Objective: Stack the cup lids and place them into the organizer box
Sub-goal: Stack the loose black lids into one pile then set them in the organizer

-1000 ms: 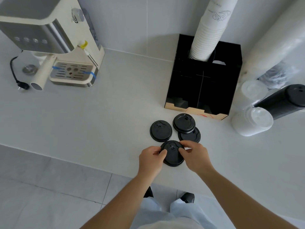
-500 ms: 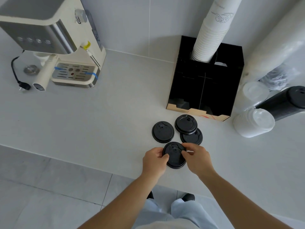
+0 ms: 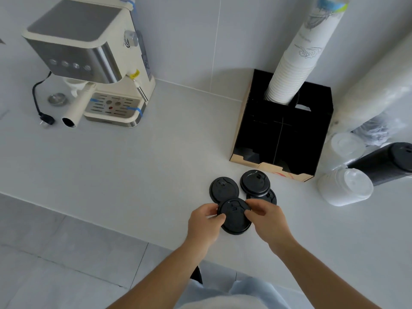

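Several black cup lids lie on the white counter in front of the black organizer box (image 3: 285,139). My left hand (image 3: 206,221) and my right hand (image 3: 267,219) both grip a small stack of black lids (image 3: 235,217) by its rim, near the counter's front edge. Beyond it lie a single lid (image 3: 224,189) on the left, a lid (image 3: 255,182) on the right, and another lid (image 3: 266,196) partly hidden under that one. The box stands open at the top, with dividers inside.
A tall stack of white paper cups (image 3: 296,61) stands in the box's back compartment. Sleeves of white lids (image 3: 344,189) and black lids (image 3: 388,162) lie right of the box. A coffee machine (image 3: 93,63) stands at the back left.
Both hands hold the same lids as before, slightly closer to the loose lids on the counter. The view itself has shifted a little.
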